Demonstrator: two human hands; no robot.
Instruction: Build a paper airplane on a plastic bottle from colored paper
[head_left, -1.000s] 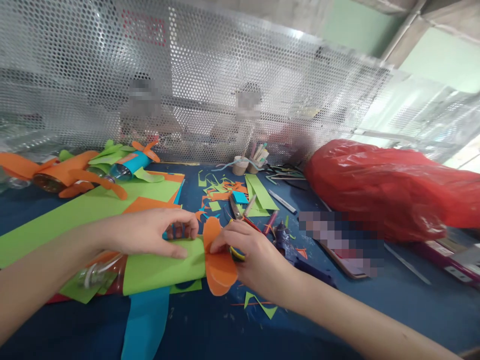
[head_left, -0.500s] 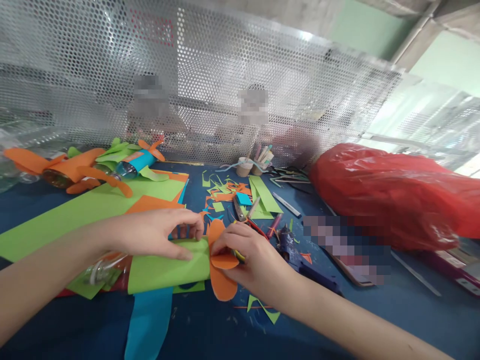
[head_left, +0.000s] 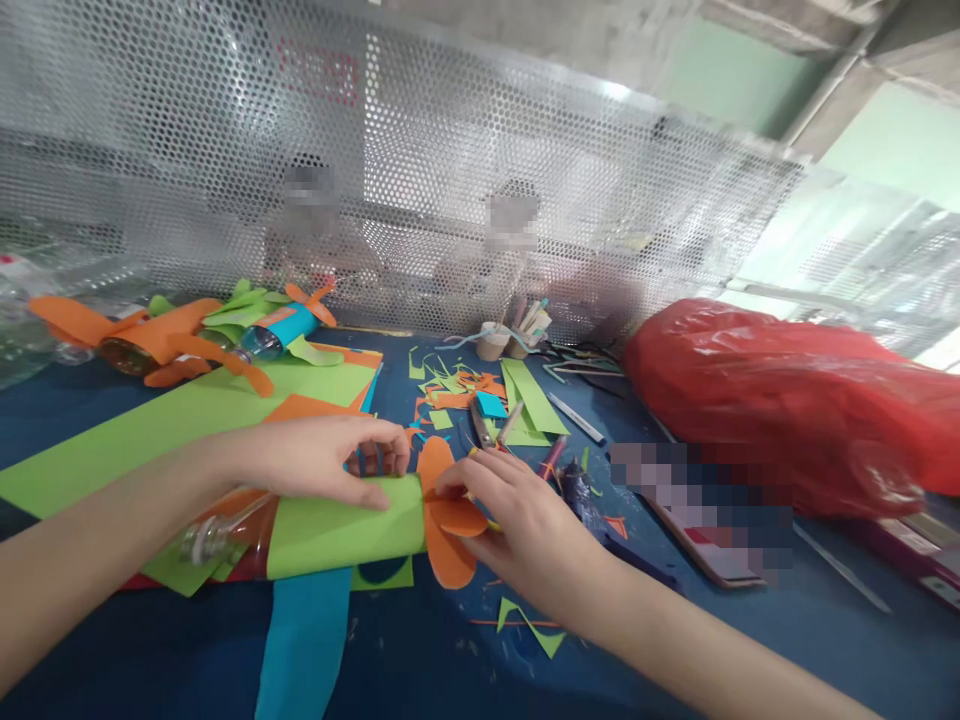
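My left hand [head_left: 322, 455] grips the green-wrapped bottle [head_left: 345, 535], which is sideways over the worktop [head_left: 420, 675]; my right hand [head_left: 536, 525] pinches the orange paper propeller [head_left: 450, 560] at the bottle's base.

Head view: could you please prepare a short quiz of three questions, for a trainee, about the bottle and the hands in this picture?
1. Which hand is touching the orange paper piece?

2. True or false: the neck of the green-wrapped bottle points toward the left side of the picture.

3. Choose one: the paper strip that extends below the bottle, toward the bottom of the picture, is (a) red, (b) blue, (c) yellow.

Key: 1. The right hand. 2. True. 3. (b).
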